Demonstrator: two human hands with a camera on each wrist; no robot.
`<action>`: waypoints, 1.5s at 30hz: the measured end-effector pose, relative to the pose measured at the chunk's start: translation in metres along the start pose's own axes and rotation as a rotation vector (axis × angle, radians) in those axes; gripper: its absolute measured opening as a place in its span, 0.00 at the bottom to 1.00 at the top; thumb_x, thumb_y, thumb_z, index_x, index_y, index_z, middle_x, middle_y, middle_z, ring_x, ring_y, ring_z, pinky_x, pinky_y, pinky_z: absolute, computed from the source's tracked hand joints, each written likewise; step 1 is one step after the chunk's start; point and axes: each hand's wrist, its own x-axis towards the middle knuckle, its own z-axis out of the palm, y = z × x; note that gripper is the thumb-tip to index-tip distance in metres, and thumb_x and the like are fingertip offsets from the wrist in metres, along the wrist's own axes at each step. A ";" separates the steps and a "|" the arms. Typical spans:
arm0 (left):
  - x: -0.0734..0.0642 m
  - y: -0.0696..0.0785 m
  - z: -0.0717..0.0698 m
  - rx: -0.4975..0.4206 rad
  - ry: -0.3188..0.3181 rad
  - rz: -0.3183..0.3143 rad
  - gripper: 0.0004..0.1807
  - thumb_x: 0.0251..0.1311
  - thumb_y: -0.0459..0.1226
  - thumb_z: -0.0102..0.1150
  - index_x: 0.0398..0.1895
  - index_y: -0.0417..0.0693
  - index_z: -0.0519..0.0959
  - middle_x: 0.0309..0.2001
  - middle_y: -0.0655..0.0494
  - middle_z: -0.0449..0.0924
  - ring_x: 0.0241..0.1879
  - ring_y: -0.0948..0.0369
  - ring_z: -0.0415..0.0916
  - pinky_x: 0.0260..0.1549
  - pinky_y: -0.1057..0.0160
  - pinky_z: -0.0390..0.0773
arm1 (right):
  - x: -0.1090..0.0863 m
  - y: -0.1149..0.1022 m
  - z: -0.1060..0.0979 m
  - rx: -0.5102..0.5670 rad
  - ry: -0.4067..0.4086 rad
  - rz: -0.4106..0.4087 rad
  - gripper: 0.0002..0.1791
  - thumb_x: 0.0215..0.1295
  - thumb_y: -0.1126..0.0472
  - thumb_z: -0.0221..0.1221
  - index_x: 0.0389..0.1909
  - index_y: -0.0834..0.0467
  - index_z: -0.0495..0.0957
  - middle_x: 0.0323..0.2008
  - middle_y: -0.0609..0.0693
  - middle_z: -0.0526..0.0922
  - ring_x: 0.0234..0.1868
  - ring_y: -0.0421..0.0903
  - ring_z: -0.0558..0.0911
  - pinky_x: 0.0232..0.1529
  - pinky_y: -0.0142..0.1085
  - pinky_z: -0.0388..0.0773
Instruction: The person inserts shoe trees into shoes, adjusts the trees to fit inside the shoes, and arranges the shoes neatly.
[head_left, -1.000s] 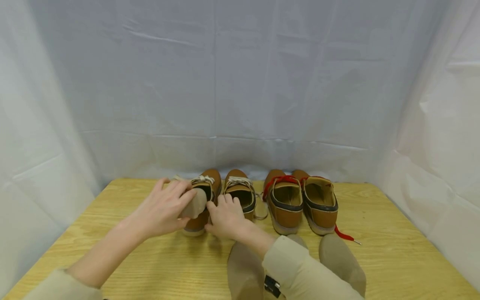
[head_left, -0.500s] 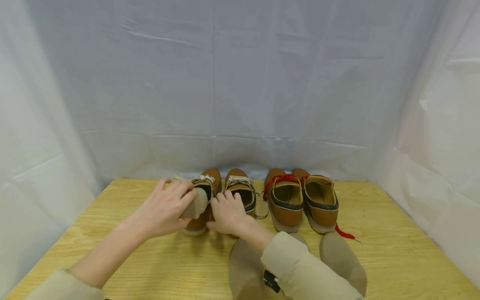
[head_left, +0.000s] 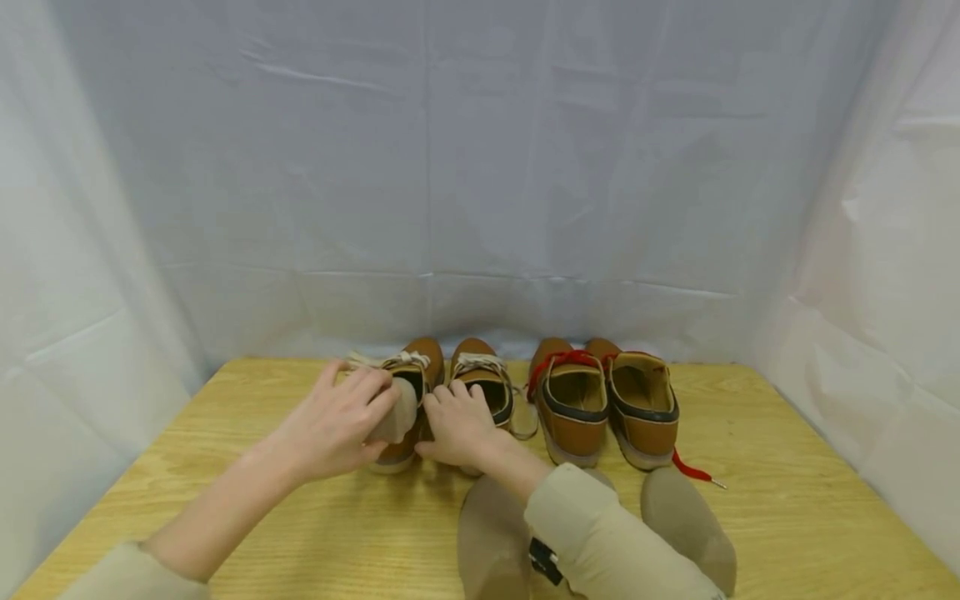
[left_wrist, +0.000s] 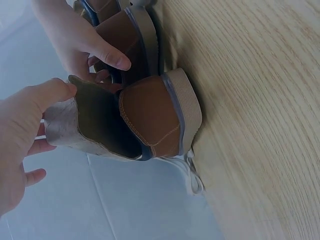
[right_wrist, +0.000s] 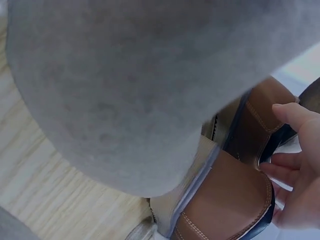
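Observation:
At the left end of the row is a brown shoe [left_wrist: 150,112] with pale laces. My left hand [head_left: 337,425] pinches a greyish-beige insole [left_wrist: 62,122] between thumb and fingers. The insole stands upright at the shoe's opening, and its lower end is hidden inside. Between this shoe and the neighbouring brown shoe [right_wrist: 230,195], my right hand [head_left: 459,429] grips the side of the left shoe near its heel and collar. The thumb [left_wrist: 112,55] lies near the heel. Some of the right fingers are hidden behind the shoes.
Two brown shoes [head_left: 577,429] with red laces stand to the right, one red lace [head_left: 690,471] trailing on the wooden table [head_left: 300,550]. Nearer the front lie several beige insoles [head_left: 491,537]. White cloth [head_left: 480,208] encloses the back and sides.
My right hand has shifted slightly to the right and upward. My left hand has moved very slightly along with the insole, which stays at the left shoe's opening.

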 end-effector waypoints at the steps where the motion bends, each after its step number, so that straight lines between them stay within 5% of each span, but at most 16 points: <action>1: 0.000 0.000 0.000 -0.002 0.004 0.001 0.32 0.29 0.46 0.72 0.41 0.38 0.77 0.42 0.45 0.75 0.41 0.50 0.74 0.40 0.45 0.68 | 0.000 0.000 0.000 0.000 0.000 -0.001 0.34 0.57 0.35 0.55 0.60 0.50 0.67 0.55 0.46 0.70 0.55 0.48 0.66 0.49 0.43 0.63; 21: 0.003 0.001 0.007 -0.006 -0.013 -0.058 0.31 0.30 0.44 0.73 0.41 0.38 0.76 0.42 0.45 0.74 0.40 0.50 0.72 0.40 0.47 0.66 | 0.003 0.003 -0.001 0.042 0.017 -0.023 0.34 0.57 0.38 0.58 0.61 0.51 0.68 0.55 0.45 0.72 0.55 0.48 0.67 0.48 0.44 0.64; 29: 0.006 0.003 0.008 0.005 -0.082 -0.104 0.32 0.32 0.45 0.73 0.44 0.37 0.77 0.44 0.43 0.74 0.41 0.47 0.73 0.42 0.45 0.67 | 0.002 0.003 -0.001 0.045 0.014 -0.027 0.35 0.57 0.39 0.59 0.61 0.53 0.68 0.55 0.46 0.72 0.55 0.48 0.67 0.49 0.44 0.63; 45: 0.005 0.002 0.015 0.027 -0.089 -0.105 0.31 0.34 0.45 0.72 0.44 0.37 0.77 0.45 0.42 0.74 0.42 0.47 0.72 0.43 0.45 0.66 | 0.004 0.004 0.005 -0.005 0.029 -0.027 0.37 0.56 0.36 0.57 0.62 0.52 0.65 0.55 0.51 0.70 0.56 0.50 0.66 0.50 0.45 0.64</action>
